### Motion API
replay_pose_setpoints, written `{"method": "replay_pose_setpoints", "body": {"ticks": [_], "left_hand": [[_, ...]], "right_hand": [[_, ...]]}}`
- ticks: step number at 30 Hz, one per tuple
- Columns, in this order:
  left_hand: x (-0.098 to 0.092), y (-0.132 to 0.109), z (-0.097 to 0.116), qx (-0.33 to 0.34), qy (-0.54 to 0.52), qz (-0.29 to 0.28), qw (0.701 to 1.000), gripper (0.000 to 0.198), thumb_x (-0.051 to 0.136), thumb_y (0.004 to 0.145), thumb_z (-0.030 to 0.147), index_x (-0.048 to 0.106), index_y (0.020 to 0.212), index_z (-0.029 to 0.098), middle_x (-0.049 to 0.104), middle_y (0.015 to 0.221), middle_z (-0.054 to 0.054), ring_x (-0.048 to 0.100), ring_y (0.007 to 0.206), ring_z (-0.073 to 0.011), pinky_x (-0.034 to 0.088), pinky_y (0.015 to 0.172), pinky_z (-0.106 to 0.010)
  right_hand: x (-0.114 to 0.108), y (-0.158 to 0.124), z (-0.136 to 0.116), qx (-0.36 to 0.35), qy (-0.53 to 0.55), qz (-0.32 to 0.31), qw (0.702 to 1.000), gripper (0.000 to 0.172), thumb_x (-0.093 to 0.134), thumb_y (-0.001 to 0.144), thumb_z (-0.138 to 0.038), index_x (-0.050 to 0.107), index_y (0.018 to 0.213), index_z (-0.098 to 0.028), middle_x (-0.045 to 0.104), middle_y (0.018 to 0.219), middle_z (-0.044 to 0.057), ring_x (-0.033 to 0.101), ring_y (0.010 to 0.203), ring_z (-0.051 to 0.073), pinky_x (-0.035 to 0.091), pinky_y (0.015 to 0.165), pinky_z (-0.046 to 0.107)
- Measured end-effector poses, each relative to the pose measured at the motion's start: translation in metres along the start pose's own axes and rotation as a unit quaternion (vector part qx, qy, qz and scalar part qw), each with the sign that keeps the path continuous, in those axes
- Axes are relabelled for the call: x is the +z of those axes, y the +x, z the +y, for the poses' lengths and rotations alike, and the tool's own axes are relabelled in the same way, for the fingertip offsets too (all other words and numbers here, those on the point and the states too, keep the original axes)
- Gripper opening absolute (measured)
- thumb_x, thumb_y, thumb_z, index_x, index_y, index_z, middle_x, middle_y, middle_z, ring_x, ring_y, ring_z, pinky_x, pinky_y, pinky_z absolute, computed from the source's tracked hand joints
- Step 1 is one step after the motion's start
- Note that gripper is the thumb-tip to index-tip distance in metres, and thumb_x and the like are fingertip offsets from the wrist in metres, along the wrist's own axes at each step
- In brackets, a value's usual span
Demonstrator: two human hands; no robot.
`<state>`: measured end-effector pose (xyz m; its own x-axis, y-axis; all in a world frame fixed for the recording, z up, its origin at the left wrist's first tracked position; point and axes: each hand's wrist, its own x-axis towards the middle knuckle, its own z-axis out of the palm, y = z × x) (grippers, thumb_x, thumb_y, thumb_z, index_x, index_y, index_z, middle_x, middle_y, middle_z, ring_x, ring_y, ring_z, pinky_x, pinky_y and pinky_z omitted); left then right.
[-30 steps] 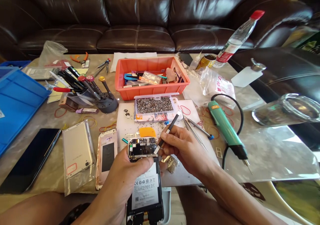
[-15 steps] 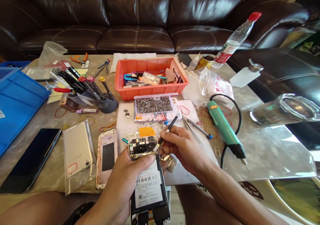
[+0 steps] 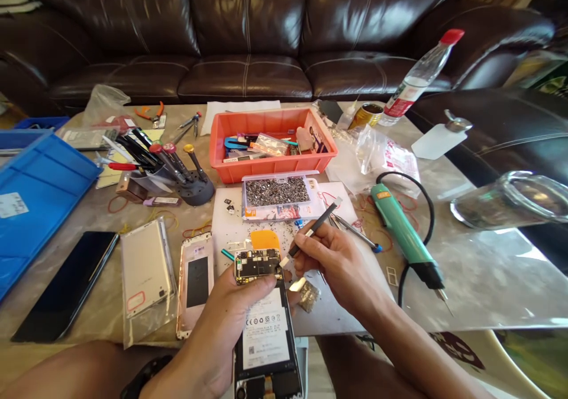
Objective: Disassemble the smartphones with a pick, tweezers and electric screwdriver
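My left hand (image 3: 231, 310) is closed around an opened smartphone (image 3: 266, 334), its thumb lying across the lower edge of the bare circuit board. The phone's battery label and board face up. Between thumb and fingers, my right hand (image 3: 326, 254) pinches a dark pry tool (image 3: 314, 224) with flat metal ends. The tool's lower tip is close to the right edge of the board; whether it touches cannot be made out. Behind the phone lies an orange plastic piece (image 3: 265, 240) on the white work mat (image 3: 228, 221). A small bag of parts (image 3: 309, 297) sits below my right hand.
A clear box of screws (image 3: 277, 192) and an orange bin (image 3: 273, 168) stand behind the mat. At right lie a green electric screwdriver (image 3: 406, 227) and a glass mug (image 3: 506, 200). A screwdriver holder (image 3: 195, 190), phone back covers (image 3: 148, 269) and a blue bin (image 3: 48, 198) occupy the left.
The pry tool's tip has shifted from the board's lower edge to its right edge. The thin strip along the board's lower edge no longer shows there. The view has shifted slightly.
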<state>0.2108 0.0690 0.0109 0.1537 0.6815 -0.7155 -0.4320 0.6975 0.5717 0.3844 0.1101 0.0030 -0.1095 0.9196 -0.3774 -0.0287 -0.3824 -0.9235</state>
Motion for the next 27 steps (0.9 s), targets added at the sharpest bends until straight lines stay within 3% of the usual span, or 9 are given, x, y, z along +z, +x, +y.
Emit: {"method": "replay_pose_setpoints", "body": {"ticks": [9, 14, 17, 27], "left_hand": [[-0.013, 0.018, -0.013, 0.015, 0.005, -0.010, 1.000, 0.053, 0.084, 0.067, 0.029, 0.069, 0.115, 0.015, 0.080, 0.088, -0.010, 0.075, 0.068, -0.0259, 0.058, 0.065, -0.037], [-0.018, 0.021, -0.012, 0.014, 0.007, -0.070, 0.997, 0.047, 0.080, 0.069, 0.032, 0.068, 0.111, 0.014, 0.076, 0.076, -0.008, 0.073, 0.064, -0.0254, 0.056, 0.063, -0.036], [-0.018, 0.017, -0.008, 0.012, -0.006, -0.078, 0.997, 0.043, 0.078, 0.070, 0.027, 0.068, 0.109, 0.015, 0.077, 0.078, -0.008, 0.074, 0.068, -0.0254, 0.054, 0.063, -0.035], [0.003, -0.007, 0.008, -0.048, -0.067, 0.034, 0.996, 0.085, 0.083, 0.057, 0.016, 0.053, 0.136, 0.018, 0.081, 0.087, -0.009, 0.077, 0.069, -0.0285, 0.057, 0.064, -0.035]], "right_hand": [[-0.003, 0.003, 0.003, -0.023, -0.047, -0.012, 0.999, 0.037, 0.068, 0.088, -0.058, 0.066, 0.081, -0.023, 0.070, 0.063, 0.000, 0.065, 0.057, 0.016, 0.049, 0.057, 0.028], [-0.001, 0.005, 0.005, -0.048, -0.032, -0.022, 0.998, 0.040, 0.068, 0.089, -0.062, 0.066, 0.084, -0.022, 0.071, 0.068, 0.002, 0.066, 0.060, 0.017, 0.052, 0.061, 0.029], [-0.001, 0.002, -0.001, -0.068, -0.042, -0.021, 0.997, 0.040, 0.069, 0.088, -0.062, 0.065, 0.082, -0.023, 0.069, 0.065, 0.000, 0.066, 0.061, 0.016, 0.053, 0.061, 0.027], [-0.006, -0.007, -0.002, -0.116, 0.012, -0.058, 0.991, 0.032, 0.073, 0.092, -0.051, 0.064, 0.091, -0.020, 0.079, 0.084, 0.005, 0.074, 0.069, 0.016, 0.058, 0.066, 0.026]]}}
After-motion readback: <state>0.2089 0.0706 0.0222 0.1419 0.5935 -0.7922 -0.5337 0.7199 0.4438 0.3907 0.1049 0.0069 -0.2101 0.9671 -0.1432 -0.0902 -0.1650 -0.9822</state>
